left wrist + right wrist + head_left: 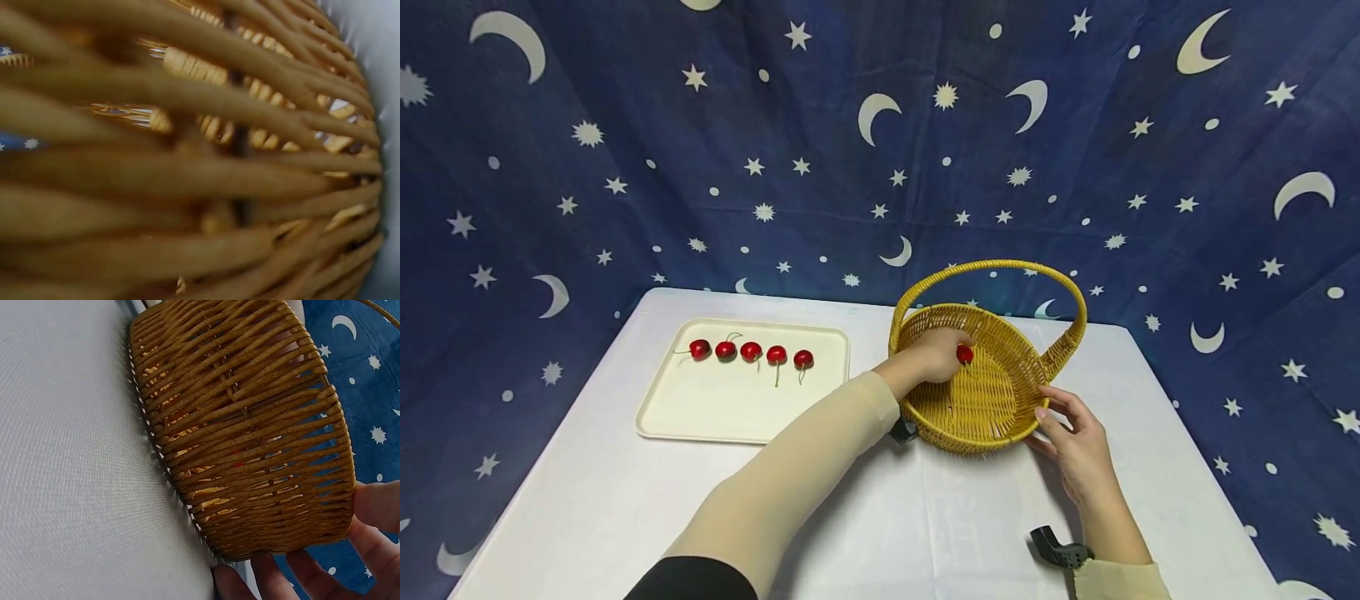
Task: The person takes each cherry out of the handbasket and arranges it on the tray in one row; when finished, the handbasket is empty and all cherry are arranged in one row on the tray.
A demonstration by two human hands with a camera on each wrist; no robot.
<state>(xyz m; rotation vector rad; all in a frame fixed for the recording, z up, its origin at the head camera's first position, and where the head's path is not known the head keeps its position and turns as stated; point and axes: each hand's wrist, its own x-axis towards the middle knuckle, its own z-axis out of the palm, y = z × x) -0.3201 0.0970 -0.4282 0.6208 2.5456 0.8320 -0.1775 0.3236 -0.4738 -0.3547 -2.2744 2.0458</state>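
In the head view my left hand reaches over the rim into a yellow wicker basket. A red cherry is at its fingertips, apparently pinched, its thin stem hanging down; the fingers are partly hidden by the back of the hand. The basket's right rim is gripped by my right hand, thumb at the rim and fingers against the outer wall. Close up in the right wrist view are that woven wall and the right fingers. Blurred wicker fills the left wrist view.
Left of the basket lies a cream tray with several red cherries in a row. The basket's tall handle arches over it. A white cloth covers the table, and a starry blue curtain hangs behind.
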